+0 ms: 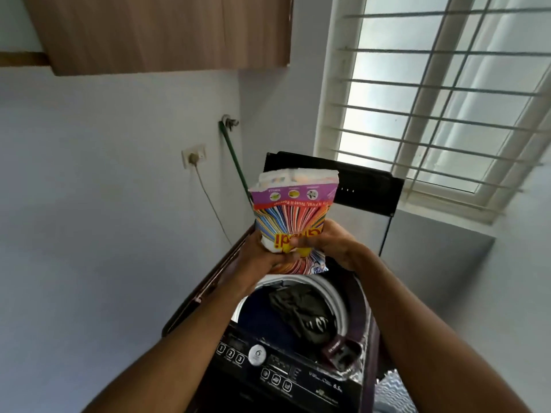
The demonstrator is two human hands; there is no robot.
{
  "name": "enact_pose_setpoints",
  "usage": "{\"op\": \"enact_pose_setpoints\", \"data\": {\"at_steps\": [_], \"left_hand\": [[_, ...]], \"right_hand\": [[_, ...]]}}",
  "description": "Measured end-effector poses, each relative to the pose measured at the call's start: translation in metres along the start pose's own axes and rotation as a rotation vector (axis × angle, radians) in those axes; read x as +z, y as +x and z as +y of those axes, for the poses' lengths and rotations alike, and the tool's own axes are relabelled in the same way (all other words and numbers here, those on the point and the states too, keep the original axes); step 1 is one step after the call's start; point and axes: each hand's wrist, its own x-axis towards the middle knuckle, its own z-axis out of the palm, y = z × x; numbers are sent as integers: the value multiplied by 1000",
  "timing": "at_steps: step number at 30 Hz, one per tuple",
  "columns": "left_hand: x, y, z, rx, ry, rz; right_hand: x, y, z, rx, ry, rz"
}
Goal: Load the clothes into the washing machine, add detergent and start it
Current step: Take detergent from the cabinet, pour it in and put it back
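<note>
Detergent packet (293, 216): multicolour radiating stripes, purple band, yellow lettering. Washing machine (298, 380): black panel, maroon body. Clothes (301, 311): dark olive. Cabinet (161, 31): brown woodgrain.

both hands, left hand (258, 255) and right hand (329, 245), grip a striped detergent packet (293, 216) above the washing machine (286, 374), whose lid (357, 186) stands raised. dark clothes (301, 308) lie in the drum. the packet's top looks open, though blurred.
</note>
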Motion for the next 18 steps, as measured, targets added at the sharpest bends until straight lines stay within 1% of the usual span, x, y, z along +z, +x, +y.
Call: {"op": "enact_pose_setpoints", "data": {"at_steps": [2,5,7,9,11,14,18], "left_hand": [[0,10,-4,-14,-14,-87],[-8,27,-3,-51,-5,-163],[-16,36,-2,-79,-11,-129],[-22,44,-6,-133,-62,-56],[-28,53,-13,-165,-66,0],[-35,70,-25,-121,117,63],[-37,86,-31,36,358,40]], "right_hand": [[-2,6,12,12,69,123],[-4,14,24,27,143,216],[-2,23,29,28,168,260],[1,32,35,36,158,287],[5,39,40,46,169,312],[8,45,48,60,202,345],[11,51,59,86,232,373]]}}
